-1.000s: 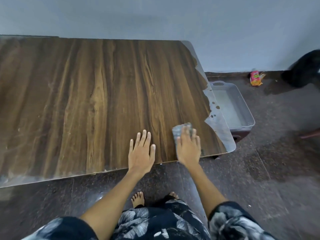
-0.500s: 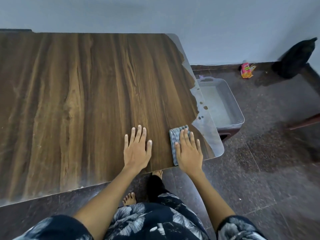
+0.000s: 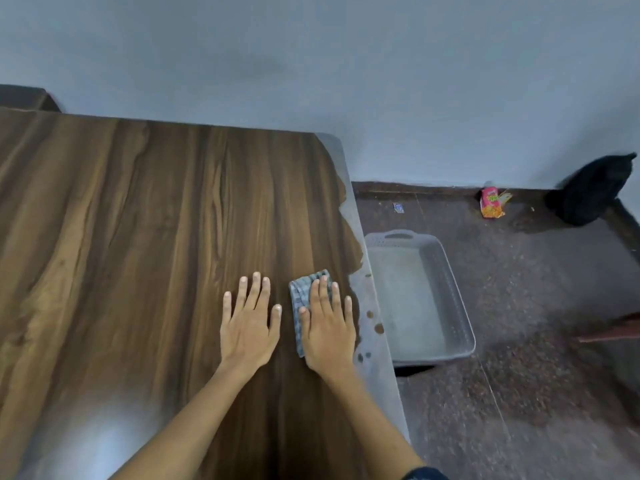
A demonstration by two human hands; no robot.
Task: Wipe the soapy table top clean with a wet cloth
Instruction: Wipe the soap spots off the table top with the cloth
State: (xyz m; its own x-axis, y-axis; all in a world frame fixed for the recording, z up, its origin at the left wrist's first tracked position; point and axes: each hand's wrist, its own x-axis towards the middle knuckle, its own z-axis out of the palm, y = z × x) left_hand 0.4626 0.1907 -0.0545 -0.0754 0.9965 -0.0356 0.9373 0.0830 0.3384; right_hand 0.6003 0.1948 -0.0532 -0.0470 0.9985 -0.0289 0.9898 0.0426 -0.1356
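Two hands are lying flat on the table top (image 3: 138, 237), side by side and close together, near its right edge. The left hand (image 3: 249, 323) is resting palm down on bare wood, its fingers straight and slightly spread, holding nothing. The right hand (image 3: 327, 327) is pressing down on the cloth (image 3: 299, 292), a folded checked blue-grey piece, with fingers straight and flat over it rather than curled round it. Most of the cloth is lying hidden under that palm; its left strip and far corner are showing beyond the thumb and fingertips.

Dark wood grain is running from near to far across the table top. Along the right edge a pale grey soapy film (image 3: 372, 306) is covering a strip of the surface, its inner border ragged, with a few brown spots showing through just to the right of the right hand. The cloth is sitting just left of this film, on the wood.

Off the table, on the floor (image 3: 519, 375) to the right, a grey plastic tub (image 3: 460, 317) with a handle at its far end is standing just beside the table edge. Farther off, near the wall (image 3: 311, 64), a red and yellow packet (image 3: 491, 202) is lying on the floor, and a black bag (image 3: 592, 188) is leaning in the far right corner. Both forearms are reaching in from the near edge of the view.
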